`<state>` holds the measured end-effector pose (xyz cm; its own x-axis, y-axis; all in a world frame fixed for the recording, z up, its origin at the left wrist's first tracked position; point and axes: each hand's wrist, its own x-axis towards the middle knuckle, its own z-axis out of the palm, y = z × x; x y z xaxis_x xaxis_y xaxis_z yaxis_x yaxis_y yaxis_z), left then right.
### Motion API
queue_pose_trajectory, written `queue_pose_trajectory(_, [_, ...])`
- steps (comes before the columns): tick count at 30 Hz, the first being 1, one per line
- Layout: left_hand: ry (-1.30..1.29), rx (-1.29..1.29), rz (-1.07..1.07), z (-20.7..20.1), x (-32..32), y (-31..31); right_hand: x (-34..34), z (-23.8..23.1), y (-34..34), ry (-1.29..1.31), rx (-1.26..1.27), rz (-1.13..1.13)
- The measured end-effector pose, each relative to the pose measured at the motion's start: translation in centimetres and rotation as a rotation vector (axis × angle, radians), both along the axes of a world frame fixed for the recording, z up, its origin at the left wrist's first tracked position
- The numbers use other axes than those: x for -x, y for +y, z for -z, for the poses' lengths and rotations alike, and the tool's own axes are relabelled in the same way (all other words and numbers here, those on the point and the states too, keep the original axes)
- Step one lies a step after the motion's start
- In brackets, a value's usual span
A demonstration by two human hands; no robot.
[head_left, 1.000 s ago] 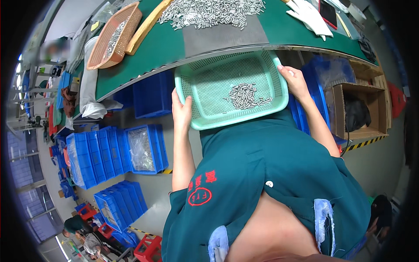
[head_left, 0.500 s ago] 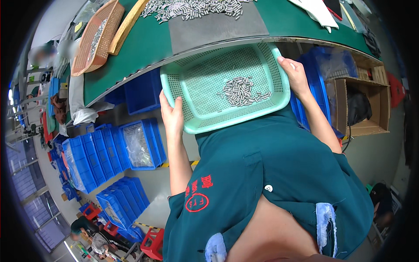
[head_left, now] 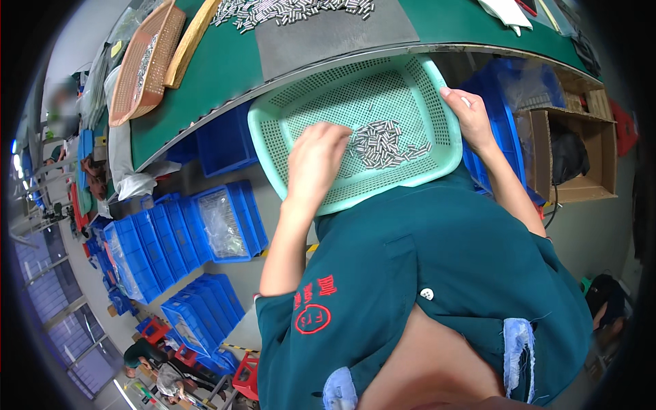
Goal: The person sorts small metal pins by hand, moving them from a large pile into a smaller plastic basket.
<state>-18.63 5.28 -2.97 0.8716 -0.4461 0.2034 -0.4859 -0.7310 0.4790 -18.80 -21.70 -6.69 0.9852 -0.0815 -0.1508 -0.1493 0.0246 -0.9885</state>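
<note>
A light green perforated plastic basket [head_left: 270,147] is held in front of my body, just below the table's edge. My right hand [head_left: 470,116] grips its right rim, thumb over the top. Inside lies a heap of small silvery metal pins [head_left: 383,143], mostly right of the middle. My left hand [head_left: 318,158] reaches in over the near left side, fingers bent and close together at the heap's left edge. Whether a pin is between those fingertips is hidden.
Across the green table [head_left: 219,82] lies a grey mat [head_left: 342,44] with more metal pins [head_left: 287,11]. A pink basket [head_left: 152,65] and a wooden strip [head_left: 195,44] are at left. Blue crates [head_left: 160,242] stand on the floor; a cardboard box [head_left: 581,154] is at right.
My left hand has let go of the basket's left rim and moved right, into the basket beside the pins. My right hand keeps its grip on the rim.
</note>
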Motion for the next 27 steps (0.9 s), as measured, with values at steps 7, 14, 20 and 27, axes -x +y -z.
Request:
queue_pose_trajectory(7, [-0.010, -0.226, 0.263, 2.1, -2.8, -2.5, 0.2, 0.7, 0.0, -0.001, -0.008, 0.027])
queue_pose_trajectory(14, [-0.025, -0.338, 0.403, 2.4, -3.8, -3.1, 0.0, 0.7, -0.3, -0.010, 0.014, 0.006])
queue_pose_trajectory(20, [0.104, -0.323, 0.392, 2.4, -4.0, -3.6, -0.2, -0.1, -1.1, -0.040, 0.243, -0.063])
queue_pose_trajectory(27, [0.283, -0.133, 0.266, -0.4, -3.1, -2.5, -0.1, -4.7, -2.5, -0.225, 0.310, 0.105])
